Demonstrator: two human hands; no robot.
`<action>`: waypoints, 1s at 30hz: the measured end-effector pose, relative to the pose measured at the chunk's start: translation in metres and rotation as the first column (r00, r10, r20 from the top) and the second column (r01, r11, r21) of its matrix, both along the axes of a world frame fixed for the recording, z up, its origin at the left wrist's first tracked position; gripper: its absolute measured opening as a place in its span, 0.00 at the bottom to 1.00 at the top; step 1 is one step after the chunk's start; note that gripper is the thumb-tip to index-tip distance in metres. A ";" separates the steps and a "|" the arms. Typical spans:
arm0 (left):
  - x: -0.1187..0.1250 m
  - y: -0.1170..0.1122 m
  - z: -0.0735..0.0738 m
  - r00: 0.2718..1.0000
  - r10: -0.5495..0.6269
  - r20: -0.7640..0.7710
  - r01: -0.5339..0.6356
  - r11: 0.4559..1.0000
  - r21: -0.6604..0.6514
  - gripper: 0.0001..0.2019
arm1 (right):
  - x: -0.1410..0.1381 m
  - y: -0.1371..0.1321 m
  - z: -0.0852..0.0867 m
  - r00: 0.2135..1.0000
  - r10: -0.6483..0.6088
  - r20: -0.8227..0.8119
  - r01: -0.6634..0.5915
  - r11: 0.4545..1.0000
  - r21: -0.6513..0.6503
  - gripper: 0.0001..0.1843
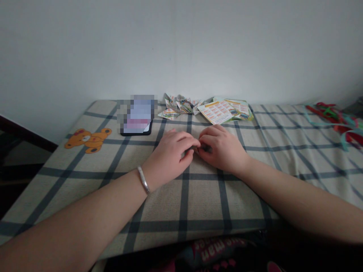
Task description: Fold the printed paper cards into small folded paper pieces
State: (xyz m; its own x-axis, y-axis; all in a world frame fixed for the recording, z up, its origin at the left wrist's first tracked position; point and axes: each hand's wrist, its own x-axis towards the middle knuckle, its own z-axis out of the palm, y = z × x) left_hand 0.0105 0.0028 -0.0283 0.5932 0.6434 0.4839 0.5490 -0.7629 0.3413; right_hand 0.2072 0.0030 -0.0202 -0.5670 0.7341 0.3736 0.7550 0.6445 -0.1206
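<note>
My left hand (pixel 170 156) and my right hand (pixel 221 149) rest side by side on the checked cloth (pixel 198 196) at the middle of the surface. Their curled fingertips meet and pinch something small between them. Only a sliver of it shows and I cannot name it. A silver bangle (pixel 143 179) circles my left wrist. Beyond the hands, near the wall, lie several folded paper pieces (pixel 178 105) and a stack of printed leaflets (pixel 224 110).
A phone (pixel 136 121) lies at the back left, its screen blurred. A bear print (pixel 87 139) marks the cloth's left edge. Red, green and teal ribbons (pixel 337 121) spread at the far right. A white wall rises behind. Dark floor lies to the left.
</note>
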 end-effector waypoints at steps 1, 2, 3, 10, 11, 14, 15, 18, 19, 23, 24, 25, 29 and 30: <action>0.000 0.000 0.000 1.000 -0.002 -0.013 0.002 1.000 0.011 0.09 | 0.000 0.000 0.000 1.000 -0.006 0.000 0.006 1.000 0.000 0.07; 0.000 -0.001 0.000 1.000 0.004 -0.021 -0.004 1.000 0.017 0.08 | 0.000 0.000 0.000 1.000 -0.013 -0.002 0.013 1.000 -0.003 0.06; 0.000 -0.001 0.000 1.000 0.014 -0.028 -0.014 1.000 0.020 0.08 | 0.000 0.000 0.000 1.000 -0.023 -0.006 0.023 1.000 -0.009 0.06; -0.001 -0.003 0.001 0.992 0.080 -0.102 -0.076 0.996 0.044 0.07 | -0.001 -0.003 0.003 0.997 -0.072 -0.002 0.072 0.997 -0.016 0.06; -0.001 -0.003 0.001 0.989 0.087 -0.116 -0.081 0.995 0.052 0.07 | -0.001 -0.004 0.003 0.997 -0.071 0.003 0.071 0.997 -0.017 0.06; 0.000 -0.005 0.003 0.981 0.111 -0.157 -0.102 0.993 0.064 0.05 | -0.001 -0.005 0.005 0.997 -0.072 0.022 0.073 0.997 -0.019 0.06; 0.000 -0.005 0.003 0.978 0.119 -0.169 -0.110 0.992 0.063 0.04 | -0.001 -0.005 0.006 0.997 -0.076 0.029 0.077 0.997 -0.020 0.06; 0.001 -0.006 0.004 0.973 0.120 -0.195 -0.110 0.992 0.063 0.03 | 0.000 -0.005 0.008 0.995 -0.084 0.047 0.086 0.996 -0.038 0.05; 0.001 -0.007 0.004 0.972 0.117 -0.202 -0.107 0.992 0.061 0.03 | 0.000 -0.005 0.008 0.995 -0.084 0.048 0.086 0.995 -0.049 0.05; 0.001 -0.007 0.004 0.973 0.107 -0.207 -0.098 0.994 0.054 0.03 | 0.000 -0.008 0.011 0.994 -0.098 0.057 0.102 0.992 -0.070 0.05; 0.001 -0.007 0.004 0.972 0.105 -0.209 -0.096 0.994 0.054 0.03 | -0.001 -0.008 0.011 0.992 -0.107 0.069 0.112 0.992 -0.065 0.05; 0.001 -0.007 0.004 0.971 0.103 -0.214 -0.093 0.994 0.054 0.03 | -0.002 -0.009 0.012 0.990 -0.116 0.085 0.121 0.991 -0.059 0.05; 0.002 -0.006 0.004 0.972 0.077 -0.222 -0.066 0.996 0.058 0.04 | -0.004 -0.011 0.013 0.984 -0.127 0.127 0.134 0.990 -0.050 0.05; 0.002 -0.006 0.004 0.974 0.070 -0.216 -0.059 0.997 0.055 0.04 | -0.004 -0.010 0.013 0.984 -0.127 0.126 0.134 0.990 -0.051 0.05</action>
State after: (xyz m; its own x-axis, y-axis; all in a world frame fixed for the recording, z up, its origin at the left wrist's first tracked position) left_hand 0.0121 -0.0029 -0.0243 0.6456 0.6632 0.3786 0.6550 -0.7358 0.1720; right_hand 0.2028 -0.0075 -0.0070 -0.5032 0.8236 0.2617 0.8437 0.5338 -0.0575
